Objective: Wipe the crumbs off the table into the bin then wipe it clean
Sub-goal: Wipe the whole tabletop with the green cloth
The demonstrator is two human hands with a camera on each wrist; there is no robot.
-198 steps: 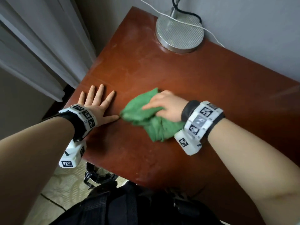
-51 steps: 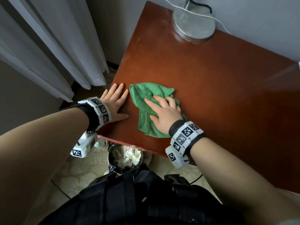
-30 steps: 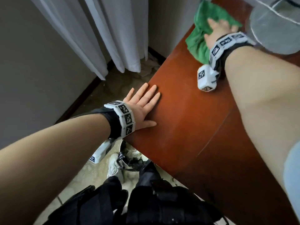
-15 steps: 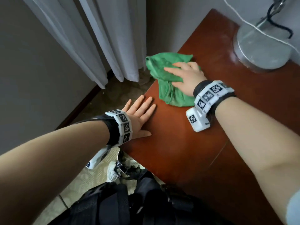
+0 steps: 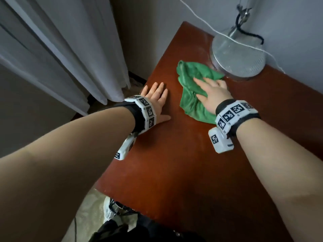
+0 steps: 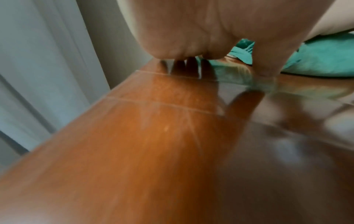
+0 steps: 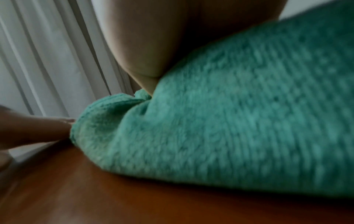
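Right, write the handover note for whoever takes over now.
Left hand: open, flat on the table near its left edge.
Right hand: open, fingers pressing the green cloth onto the tabletop beside the lamp base.
Bin: on the floor under the near edge.
Done: no crumbs show on the table.
Left: finish wiping the rest of the surface.

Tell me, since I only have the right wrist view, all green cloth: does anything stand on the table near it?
Observer: Yes, a round metal lamp base stands just beyond the green cloth.
Operator: Where is the left hand?
Observer: The left hand lies flat on the table near its left edge, apart from the cloth.
Operator: Is the bin in sight?
Observer: Partly; the bin shows on the floor below the table's near edge.
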